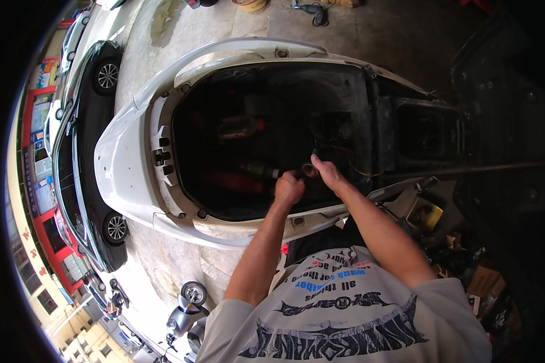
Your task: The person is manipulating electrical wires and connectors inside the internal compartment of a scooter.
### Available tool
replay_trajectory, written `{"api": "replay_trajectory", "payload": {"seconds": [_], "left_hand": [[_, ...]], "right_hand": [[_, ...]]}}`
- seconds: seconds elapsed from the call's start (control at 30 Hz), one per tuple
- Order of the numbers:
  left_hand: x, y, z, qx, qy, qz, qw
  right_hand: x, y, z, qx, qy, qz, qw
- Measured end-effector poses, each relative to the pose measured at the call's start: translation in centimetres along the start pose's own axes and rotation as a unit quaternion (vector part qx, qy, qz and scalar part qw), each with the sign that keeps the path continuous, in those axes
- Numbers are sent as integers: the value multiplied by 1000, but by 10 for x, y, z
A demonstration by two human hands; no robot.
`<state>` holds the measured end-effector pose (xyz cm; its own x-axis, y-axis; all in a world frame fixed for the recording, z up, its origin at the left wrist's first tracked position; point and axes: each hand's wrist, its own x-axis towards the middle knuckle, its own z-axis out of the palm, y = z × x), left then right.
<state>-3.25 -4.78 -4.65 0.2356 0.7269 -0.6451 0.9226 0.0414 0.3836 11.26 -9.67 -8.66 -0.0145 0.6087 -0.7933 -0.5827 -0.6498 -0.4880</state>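
Two hands meet over the scooter's (122, 158) uncovered storage compartment (336, 85), toward its near edge.
A round brown piece (309, 170) sits between them — likely there because both arms reach in from that side. The right hand (328, 172) bends beside it, thumb extended; the left hand (289, 188) curls narrow near the green bottle's (257, 169) pale end — what either grip holds, I can't make out.

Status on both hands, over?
Left hand curled, grip unclear. Right hand at dark round part. White-capped bottle beside left hand, inside storage compartment.
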Motion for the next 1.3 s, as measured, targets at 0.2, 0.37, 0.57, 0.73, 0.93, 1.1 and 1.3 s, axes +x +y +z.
{"api": "replay_trajectory", "payload": {"seconds": [0.2, 0.37, 0.57, 0.73, 0.93, 1.1, 1.3], "left_hand": [[12, -9, 6, -52, -77, 4, 996], [33, -14, 7, -123, -122, -34, 984], [38, -3, 7, -79, -155, -34, 984], [34, 2, 15, -9, -129, -6, 992], [45, -20, 39, -191, -106, 0, 976], [56, -23, 34, -361, -213, -103, 902], [45, 2, 16, -199, -139, 8, 970]], "right_hand": [[-4, -5, -25, -289, -13, -39, 956], [-11, 5, -35, -300, -64, -107, 946], [-18, 10, -35, -385, -18, -210, 898], [-20, 16, -24, -412, 83, -181, 889], [-20, 14, -18, -406, 125, -131, 896], [-33, 5, -8, -403, 122, -172, 891], [-40, 4, -3, -406, 129, -190, 885]]}}
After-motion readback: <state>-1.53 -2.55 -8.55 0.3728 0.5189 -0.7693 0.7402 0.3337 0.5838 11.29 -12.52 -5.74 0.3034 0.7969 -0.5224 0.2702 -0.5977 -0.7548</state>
